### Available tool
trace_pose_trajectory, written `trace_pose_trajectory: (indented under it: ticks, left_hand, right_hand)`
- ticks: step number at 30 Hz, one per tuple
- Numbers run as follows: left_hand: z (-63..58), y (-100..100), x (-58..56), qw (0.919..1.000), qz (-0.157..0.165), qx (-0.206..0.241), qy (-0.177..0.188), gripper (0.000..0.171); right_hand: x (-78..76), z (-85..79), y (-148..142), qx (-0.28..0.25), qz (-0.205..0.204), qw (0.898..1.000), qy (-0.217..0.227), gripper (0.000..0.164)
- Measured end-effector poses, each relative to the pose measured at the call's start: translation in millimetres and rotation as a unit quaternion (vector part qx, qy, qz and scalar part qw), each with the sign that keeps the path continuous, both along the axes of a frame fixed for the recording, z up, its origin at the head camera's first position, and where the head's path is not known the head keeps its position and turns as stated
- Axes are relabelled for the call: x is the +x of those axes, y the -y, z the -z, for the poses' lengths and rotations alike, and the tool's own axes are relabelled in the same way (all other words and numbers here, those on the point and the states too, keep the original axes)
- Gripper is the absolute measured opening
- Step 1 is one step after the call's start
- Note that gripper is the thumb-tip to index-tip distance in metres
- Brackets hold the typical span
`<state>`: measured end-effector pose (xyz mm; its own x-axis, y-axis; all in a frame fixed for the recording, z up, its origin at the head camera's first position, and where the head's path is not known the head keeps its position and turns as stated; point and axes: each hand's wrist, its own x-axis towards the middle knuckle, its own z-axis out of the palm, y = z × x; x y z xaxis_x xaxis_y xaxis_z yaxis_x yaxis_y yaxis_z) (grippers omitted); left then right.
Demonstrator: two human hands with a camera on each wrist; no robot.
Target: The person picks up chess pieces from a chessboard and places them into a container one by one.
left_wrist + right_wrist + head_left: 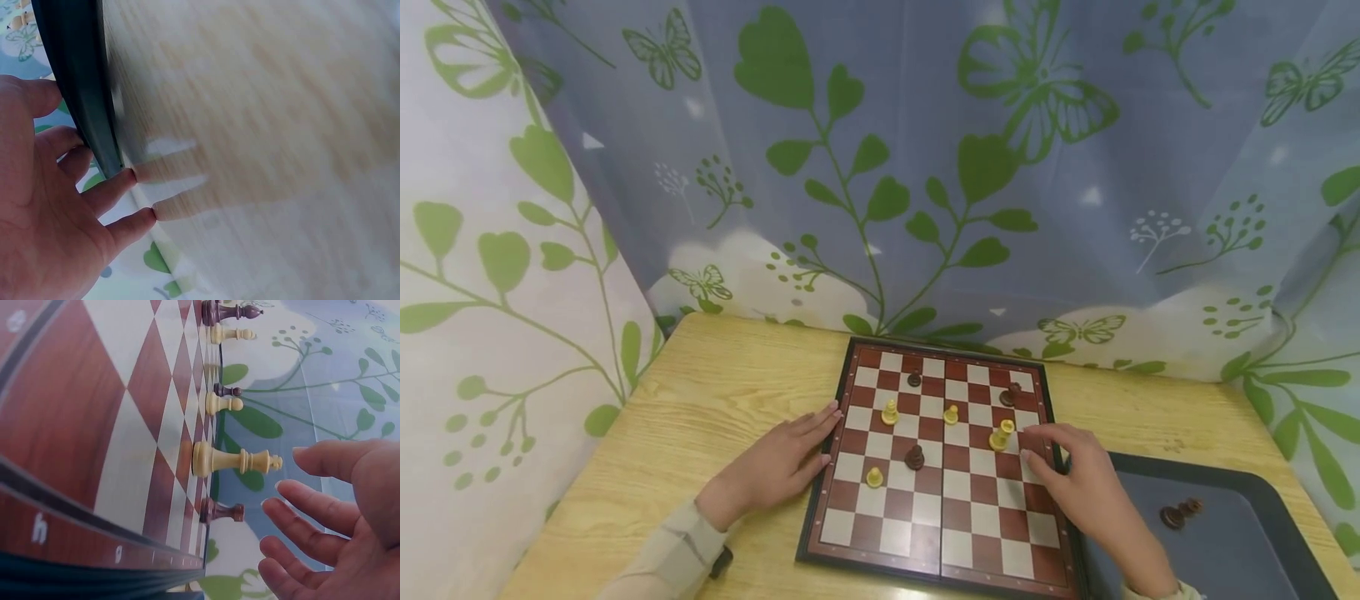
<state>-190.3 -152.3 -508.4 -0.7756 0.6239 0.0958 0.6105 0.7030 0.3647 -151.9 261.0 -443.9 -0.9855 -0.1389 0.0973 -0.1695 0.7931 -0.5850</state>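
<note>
A chessboard (868,533) lies on the wooden table, a few pieces standing on it. My left hand (778,462) rests at the board's left edge, its fingertips against the dark side of the board (81,81). Over the right half, my right hand (1078,479) hovers beside a cream king (1001,435) with thumb and fingers apart. In the right wrist view the king (219,460) stands upright, and a gap shows between it and the fingertips. A dark rook (220,511) is behind the king. A cream pawn (951,415) and a dark bishop (914,457) stand further left.
A dark tray (1240,550) sits right of the board, with a dark chess piece (1180,513) lying in it. Another cream pawn (874,477), a cream piece (890,412) and a dark pawn (914,379) occupy the left half. A patterned curtain (910,167) hangs behind the table.
</note>
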Motion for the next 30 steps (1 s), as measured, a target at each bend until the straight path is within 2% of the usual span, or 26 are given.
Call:
trace_pose_trajectory:
  ticks: [7,11,17,30]
  left_hand:
    - [0.1,1.2,-0.7,1.0000,-0.004,0.004,0.001,0.059]
    - [1.8,1.2,-2.1,1.0000,-0.004,0.000,0.000,0.059]
    - [4.2,1.8,-2.7,1.0000,-0.005,-0.005,0.002,0.059]
    - [1.5,0.7,-1.3,0.9999,-0.006,-0.010,0.009,0.060]
  right_hand:
    - [-12.6,-0.4,10.0,0.019,-0.030,0.999,-0.004,0.041]
    - [-18.5,1.4,13.9,0.029,-0.033,0.999,-0.001,0.043]
    - [-23.7,4.8,17.4,0.036,-0.034,0.999,0.021,0.041]
    - [-31.5,5.3,20.1,0.030,-0.040,0.998,0.025,0.031]
